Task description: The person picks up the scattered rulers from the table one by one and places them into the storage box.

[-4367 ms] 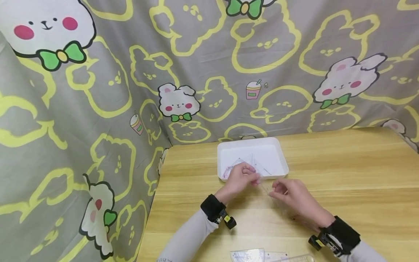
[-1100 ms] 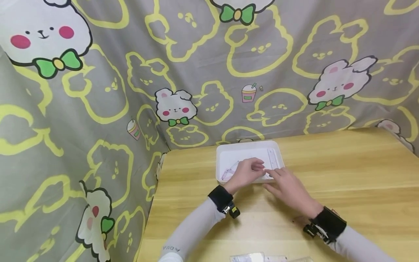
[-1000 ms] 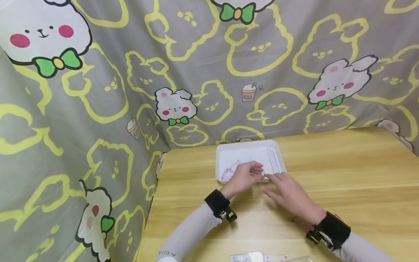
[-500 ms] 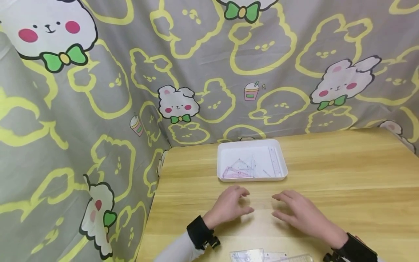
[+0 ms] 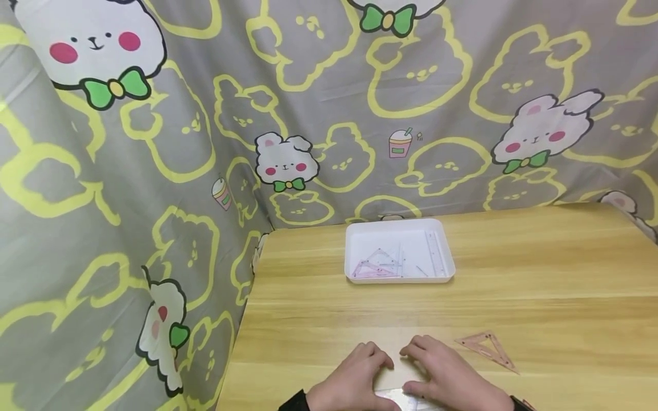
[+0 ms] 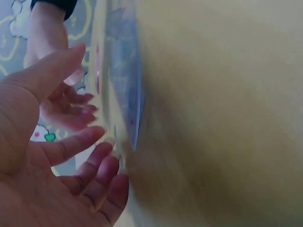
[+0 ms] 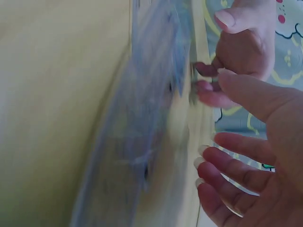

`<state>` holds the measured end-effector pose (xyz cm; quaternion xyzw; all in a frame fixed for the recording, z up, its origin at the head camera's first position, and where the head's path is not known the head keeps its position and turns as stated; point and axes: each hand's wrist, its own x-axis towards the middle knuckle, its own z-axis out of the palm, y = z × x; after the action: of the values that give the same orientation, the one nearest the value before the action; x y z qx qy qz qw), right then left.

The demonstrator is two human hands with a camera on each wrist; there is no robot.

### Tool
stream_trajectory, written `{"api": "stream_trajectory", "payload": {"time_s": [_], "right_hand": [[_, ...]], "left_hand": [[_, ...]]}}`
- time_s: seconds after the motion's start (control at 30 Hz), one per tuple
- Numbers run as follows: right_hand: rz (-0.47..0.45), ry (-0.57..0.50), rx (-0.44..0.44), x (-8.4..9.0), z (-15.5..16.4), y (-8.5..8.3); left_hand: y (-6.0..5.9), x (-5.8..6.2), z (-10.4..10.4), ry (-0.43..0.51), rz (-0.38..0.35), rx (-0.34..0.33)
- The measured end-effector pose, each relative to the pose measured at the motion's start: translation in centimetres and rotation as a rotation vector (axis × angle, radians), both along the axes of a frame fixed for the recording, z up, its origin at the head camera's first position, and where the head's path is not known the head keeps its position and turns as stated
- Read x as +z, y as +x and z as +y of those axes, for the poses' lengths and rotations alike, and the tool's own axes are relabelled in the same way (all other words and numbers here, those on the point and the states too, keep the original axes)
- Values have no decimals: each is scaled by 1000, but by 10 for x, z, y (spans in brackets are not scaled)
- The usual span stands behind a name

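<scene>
My left hand [image 5: 354,379] and right hand [image 5: 444,374] hover over the near part of the table, fingers apart and loosely bent. Below and between them lie clear plastic drawing pieces [image 5: 398,397], partly covered by the hands. In the left wrist view the clear plastic [image 6: 125,71] lies past the fingertips; nothing is in the palm. Likewise, the right wrist view has blurred clear plastic [image 7: 128,127] beside spread fingers. A pink set square [image 5: 470,341] lies right of the right hand.
Farther back stands a white tray [image 5: 390,234]. Inside it are a clear ruler [image 5: 435,254] along the right side, a pink set square [image 5: 375,270] and other clear pieces at the left. A patterned curtain [image 5: 329,154] borders the table's back and left.
A clear ruler, earlier held between both hands, now lies in the tray's right side. Both hands have drawn back from the tray to the near pieces, uncovering the pink set square.
</scene>
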<state>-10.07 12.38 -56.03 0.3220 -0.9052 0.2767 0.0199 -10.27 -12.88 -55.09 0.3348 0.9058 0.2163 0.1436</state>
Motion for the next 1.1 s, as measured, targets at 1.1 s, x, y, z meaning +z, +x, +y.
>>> {"api": "stream_trajectory", "payload": {"time_s": [1.1], "right_hand": [[-268,-280,245,-9,-21,-3]], "left_hand": [[1,-10,-5,205,-175,21]]}}
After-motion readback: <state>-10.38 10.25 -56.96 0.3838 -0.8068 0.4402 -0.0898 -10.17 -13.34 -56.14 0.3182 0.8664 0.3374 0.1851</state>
